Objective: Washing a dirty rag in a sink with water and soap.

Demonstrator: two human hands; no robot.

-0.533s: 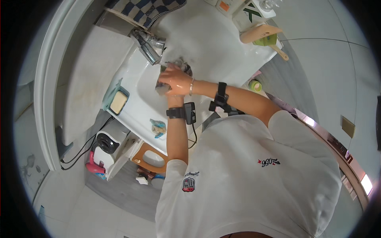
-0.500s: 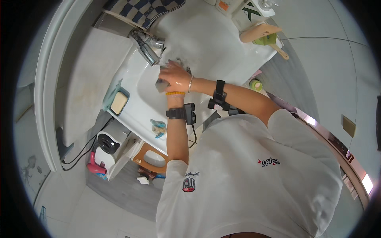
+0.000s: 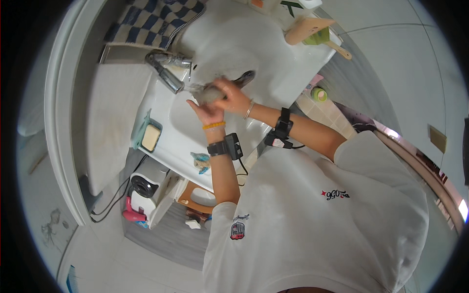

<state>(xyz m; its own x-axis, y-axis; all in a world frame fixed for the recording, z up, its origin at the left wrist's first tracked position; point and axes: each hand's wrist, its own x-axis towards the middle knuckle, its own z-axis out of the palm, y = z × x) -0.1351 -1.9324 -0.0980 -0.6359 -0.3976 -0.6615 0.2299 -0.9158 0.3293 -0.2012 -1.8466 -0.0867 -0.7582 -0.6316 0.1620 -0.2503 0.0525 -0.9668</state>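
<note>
My right hand (image 3: 232, 98) is closed around a grey, blurred thing (image 3: 210, 94) in the washbasin (image 3: 183, 119). It is in the water running from the chrome tap (image 3: 171, 80). I cannot make out its kind. A dark, shiny, elongated piece (image 3: 245, 78) shows just past my right fingers; whether it joins the grey thing I cannot tell. Below the grey thing is my left hand (image 3: 210, 115), palm turned up and thumb and fingers apart, with nothing visible gripped. Part of the left fingers is hidden behind the grey thing.
A soap bar (image 3: 151, 138) sits in a dish at the basin's left. Nearer lies a crumpled blue-and-beige wrapper (image 3: 201, 162). A checked towel (image 3: 156, 22) hangs far left. At the far right are a green dustpan-like tool (image 3: 320, 36) and bottles. A pink hairdryer (image 3: 132, 211) is lower left.
My hands have drawn apart from their overlapped position; the left has opened palm up. The grey thing has come into fuller view, and the dark piece shows more. The whole view has shifted slightly.
</note>
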